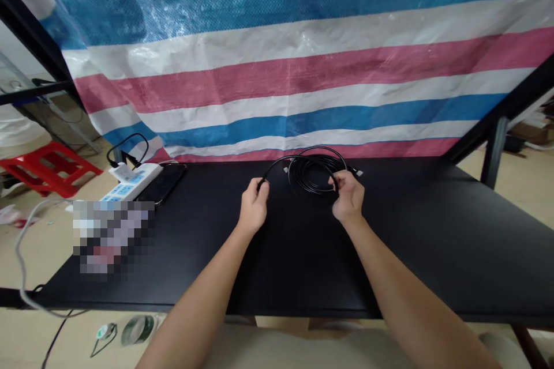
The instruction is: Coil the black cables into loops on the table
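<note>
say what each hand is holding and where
The left hand holds a lone strand of black cable; the right hand grips the cable's coiled loops at their right side.

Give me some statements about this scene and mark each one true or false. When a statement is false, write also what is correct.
The left hand holds a strand of black cable. True.
The right hand is empty. False: it holds the coiled cable.
A smartphone lies beside a white power strip on the black table. True.
A red stool stands on the table. False: it is on the floor, left of the table.
The tarpaulin behind the table is plain blue. False: it has blue, white and pink stripes.
</note>
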`<state>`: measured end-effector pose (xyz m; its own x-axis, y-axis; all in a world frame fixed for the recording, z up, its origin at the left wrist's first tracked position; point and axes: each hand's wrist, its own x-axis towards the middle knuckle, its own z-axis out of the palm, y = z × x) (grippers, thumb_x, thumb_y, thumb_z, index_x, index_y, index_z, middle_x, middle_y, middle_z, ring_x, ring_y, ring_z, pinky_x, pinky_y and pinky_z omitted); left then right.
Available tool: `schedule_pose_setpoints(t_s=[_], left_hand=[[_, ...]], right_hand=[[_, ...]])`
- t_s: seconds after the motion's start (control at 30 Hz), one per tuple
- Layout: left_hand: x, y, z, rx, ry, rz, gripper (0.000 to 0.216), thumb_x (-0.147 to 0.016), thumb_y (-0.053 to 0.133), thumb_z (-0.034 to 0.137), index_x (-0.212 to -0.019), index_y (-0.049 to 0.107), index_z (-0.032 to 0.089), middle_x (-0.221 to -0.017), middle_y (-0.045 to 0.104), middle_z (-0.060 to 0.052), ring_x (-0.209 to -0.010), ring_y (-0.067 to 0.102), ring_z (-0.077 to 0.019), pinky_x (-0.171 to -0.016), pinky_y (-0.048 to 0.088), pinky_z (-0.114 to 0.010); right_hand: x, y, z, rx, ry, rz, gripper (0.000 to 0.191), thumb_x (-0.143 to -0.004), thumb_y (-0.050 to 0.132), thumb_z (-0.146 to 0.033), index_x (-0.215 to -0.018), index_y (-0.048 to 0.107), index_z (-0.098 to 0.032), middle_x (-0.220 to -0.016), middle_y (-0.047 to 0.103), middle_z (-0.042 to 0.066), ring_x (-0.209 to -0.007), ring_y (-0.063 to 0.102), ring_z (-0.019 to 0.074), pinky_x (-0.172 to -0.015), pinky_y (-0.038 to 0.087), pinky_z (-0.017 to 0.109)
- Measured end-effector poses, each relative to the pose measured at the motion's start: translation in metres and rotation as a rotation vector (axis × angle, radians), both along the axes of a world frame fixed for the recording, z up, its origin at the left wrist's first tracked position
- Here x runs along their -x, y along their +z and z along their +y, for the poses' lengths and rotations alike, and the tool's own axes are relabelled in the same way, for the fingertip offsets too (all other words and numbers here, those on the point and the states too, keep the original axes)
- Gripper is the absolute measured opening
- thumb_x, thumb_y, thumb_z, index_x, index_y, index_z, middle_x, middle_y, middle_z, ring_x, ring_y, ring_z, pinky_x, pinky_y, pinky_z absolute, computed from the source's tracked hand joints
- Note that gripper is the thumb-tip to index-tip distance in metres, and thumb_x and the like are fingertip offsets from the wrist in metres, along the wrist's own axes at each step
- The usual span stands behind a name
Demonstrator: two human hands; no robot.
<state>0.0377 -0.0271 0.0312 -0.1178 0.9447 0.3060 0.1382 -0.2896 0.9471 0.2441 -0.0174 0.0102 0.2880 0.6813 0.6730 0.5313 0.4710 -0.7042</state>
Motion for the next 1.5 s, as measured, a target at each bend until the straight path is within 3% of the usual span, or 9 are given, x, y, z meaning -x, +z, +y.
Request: schedule_pose_setpoints(t_s=[0.13,0.3,0.47,0.67,0.8,1.07,1.33,1.43,1.5], left_hand=[[0.016,0.011,0.01,0.056,0.126,-0.297,0.05,-0.081,0.055,0.054,-0.047,0.038,0.021,-0.041,0.03,0.006,-0.04,0.033,-0.009,-0.044,0.031,-0.024],[0.042,0.018,0.021,0.182,0.205,-0.603,0.058,-0.083,0.048,0.062,-0.045,0.03,0.022,-0.042,0.025,0.006,-0.037,0.03,-0.008,-0.042,0.032,-0.024],[0.054,0.021,0.019,0.283,0.054,-0.734,0.064,-0.082,0.04,0.07,-0.044,0.023,0.021,-0.041,0.021,0.006,-0.037,0.029,-0.0077,-0.043,0.034,-0.024],[0.061,0.029,0.005,0.214,-0.107,-0.881,0.064,-0.087,0.033,0.065,-0.044,0.019,0.02,-0.039,0.012,0.007,-0.034,0.016,-0.0064,-0.043,0.032,-0.024],[0.067,0.029,0.004,0.203,-0.09,-0.907,0.063,-0.089,0.033,0.062,-0.044,0.022,0.019,-0.039,0.012,0.007,-0.034,0.014,-0.0061,-0.042,0.031,-0.024],[0.07,0.022,0.017,0.226,-0.049,-0.952,0.062,-0.086,0.038,0.064,-0.044,0.029,0.019,-0.038,0.017,0.007,-0.034,0.017,-0.0063,-0.041,0.03,-0.022],[0.072,0.022,0.02,0.24,0.052,-0.984,0.052,-0.09,0.035,0.059,-0.055,0.044,0.021,-0.037,0.019,0.009,-0.033,0.019,-0.0072,-0.041,0.029,-0.02],[0.071,0.022,0.024,0.237,0.111,-0.934,0.048,-0.089,0.04,0.057,-0.058,0.044,0.021,-0.038,0.022,0.009,-0.034,0.023,-0.0074,-0.042,0.029,-0.02],[0.07,0.02,0.027,0.266,0.202,-0.853,0.048,-0.089,0.042,0.055,-0.056,0.04,0.021,-0.04,0.027,0.008,-0.035,0.026,-0.0074,-0.042,0.028,-0.021]], right_hand=[[-0.024,0.01,0.001,-0.059,-0.236,0.122,0.062,-0.087,0.009,-0.064,-0.069,0.051,-0.022,-0.06,0.048,0.002,-0.053,0.045,0.016,-0.055,0.04,0.032],[-0.055,0.009,0.009,0.174,-0.518,-0.005,0.033,-0.083,0.036,-0.042,-0.083,0.059,-0.019,-0.081,0.061,0.01,-0.08,0.056,0.0242,-0.081,0.043,0.043],[-0.063,-0.006,0.022,0.441,-0.428,-0.219,0.033,-0.074,0.049,-0.033,-0.101,0.064,-0.019,-0.105,0.065,0.013,-0.099,0.053,0.0293,-0.089,0.039,0.049],[-0.058,-0.008,0.026,0.662,-0.442,-0.22,0.041,-0.082,0.042,-0.04,-0.112,0.064,-0.023,-0.117,0.064,0.014,-0.107,0.048,0.0331,-0.087,0.039,0.053],[-0.057,-0.003,0.026,0.605,-0.46,-0.217,0.044,-0.082,0.038,-0.033,-0.113,0.064,-0.017,-0.117,0.063,0.016,-0.107,0.051,0.0324,-0.09,0.04,0.05],[-0.057,0.009,0.031,0.392,-0.488,-0.284,0.04,-0.073,0.041,-0.02,-0.104,0.066,-0.014,-0.098,0.069,0.016,-0.095,0.06,0.0304,-0.087,0.044,0.046],[-0.057,0.034,0.076,0.749,-0.3,-0.651,0.02,-0.07,0.056,-0.018,-0.085,0.068,-0.021,-0.08,0.068,0.012,-0.083,0.065,0.03,-0.073,0.047,0.041],[-0.055,0.037,0.082,0.753,-0.258,-0.687,0.006,-0.068,0.059,-0.018,-0.065,0.063,-0.022,-0.071,0.066,0.01,-0.078,0.065,0.0292,-0.07,0.047,0.039],[-0.054,0.041,0.083,0.717,-0.273,-0.647,0.013,-0.07,0.058,-0.019,-0.057,0.059,-0.022,-0.067,0.065,0.01,-0.077,0.064,0.0285,-0.07,0.047,0.038]])
